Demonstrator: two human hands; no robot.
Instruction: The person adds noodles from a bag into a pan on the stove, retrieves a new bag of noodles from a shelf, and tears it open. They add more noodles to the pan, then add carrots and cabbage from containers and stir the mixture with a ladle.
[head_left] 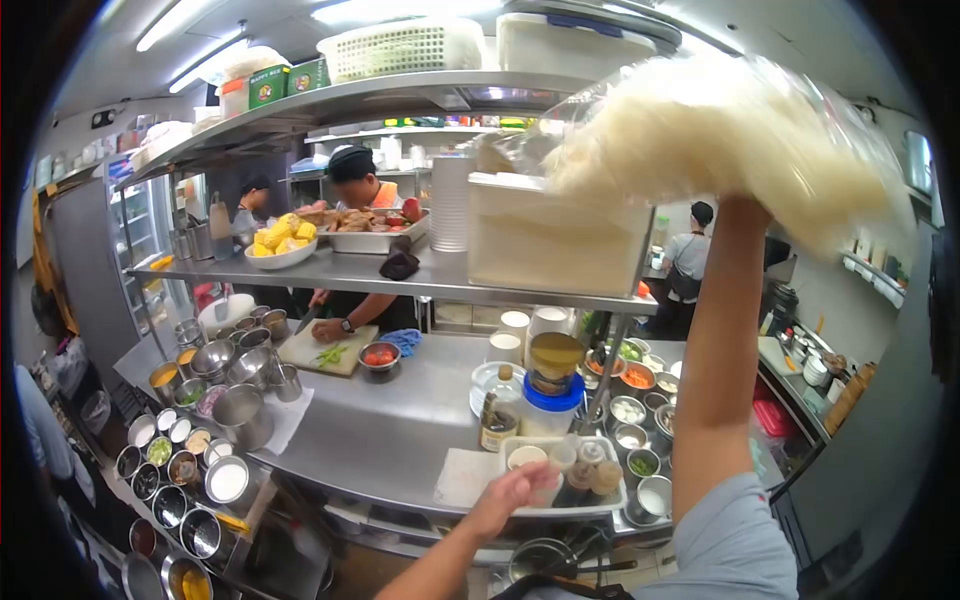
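Right hand lifts 1 clear bag of pale food

Beyond our left hand, the steel surface carries a white tray, a blue-lidded tub and, farther left, a cutting board.

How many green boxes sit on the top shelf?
2: the left box and the right box, side by side, left of the white basket; more may be hidden.
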